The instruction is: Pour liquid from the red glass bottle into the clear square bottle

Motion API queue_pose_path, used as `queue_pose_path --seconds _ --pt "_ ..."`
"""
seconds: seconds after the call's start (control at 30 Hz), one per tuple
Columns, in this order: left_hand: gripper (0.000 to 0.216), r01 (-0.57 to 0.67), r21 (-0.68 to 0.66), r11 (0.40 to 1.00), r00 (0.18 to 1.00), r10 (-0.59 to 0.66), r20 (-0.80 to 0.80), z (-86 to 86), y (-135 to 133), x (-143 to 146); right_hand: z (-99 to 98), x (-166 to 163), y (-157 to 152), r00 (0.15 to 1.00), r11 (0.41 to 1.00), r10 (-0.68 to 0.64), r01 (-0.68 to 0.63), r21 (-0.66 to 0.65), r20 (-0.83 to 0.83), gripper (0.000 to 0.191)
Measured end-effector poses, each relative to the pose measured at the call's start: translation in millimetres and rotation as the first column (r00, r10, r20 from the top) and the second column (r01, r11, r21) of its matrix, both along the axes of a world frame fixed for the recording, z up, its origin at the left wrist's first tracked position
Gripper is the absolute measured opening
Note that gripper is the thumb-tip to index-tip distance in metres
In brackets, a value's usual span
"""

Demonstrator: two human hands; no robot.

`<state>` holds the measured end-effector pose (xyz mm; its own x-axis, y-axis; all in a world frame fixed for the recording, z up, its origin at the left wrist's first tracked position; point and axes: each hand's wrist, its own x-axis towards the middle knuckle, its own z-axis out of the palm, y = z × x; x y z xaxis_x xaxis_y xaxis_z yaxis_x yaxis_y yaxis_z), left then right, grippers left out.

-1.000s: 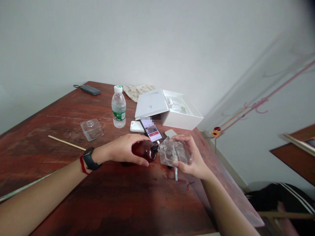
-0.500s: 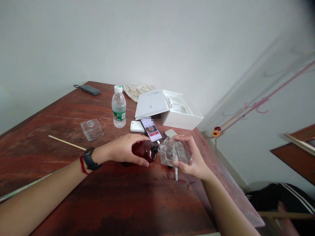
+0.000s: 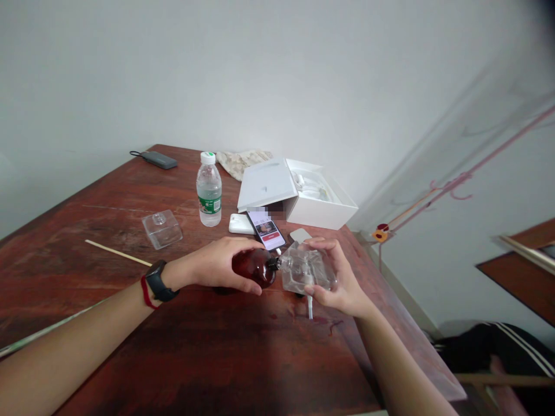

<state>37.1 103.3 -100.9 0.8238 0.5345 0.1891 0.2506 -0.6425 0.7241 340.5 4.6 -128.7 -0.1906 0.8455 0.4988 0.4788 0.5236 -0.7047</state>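
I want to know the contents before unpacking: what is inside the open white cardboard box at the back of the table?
The open white cardboard box holds pale, rounded items, too small to identify. Its lid leans against the left side, hiding that side of the interior.

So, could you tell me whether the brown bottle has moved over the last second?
No: the brown bottle sits just below the phone, as before.

A plain white wall (image 3: 260, 75) is filling the upper frame; the reddish wooden bench (image 3: 208, 346) is sitting beneath in soft light.
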Motion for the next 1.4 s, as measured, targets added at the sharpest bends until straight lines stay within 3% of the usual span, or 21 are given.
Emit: queue_pose_path --seconds 1.4 --pt "0.075 -0.001 -0.017 1.0 1.0 0.0 -0.012 0.8 -2.9 0.7 2.5 -2.8 -0.1 0.996 0.996 0.085 -0.085 0.02 -0.021 0.062"
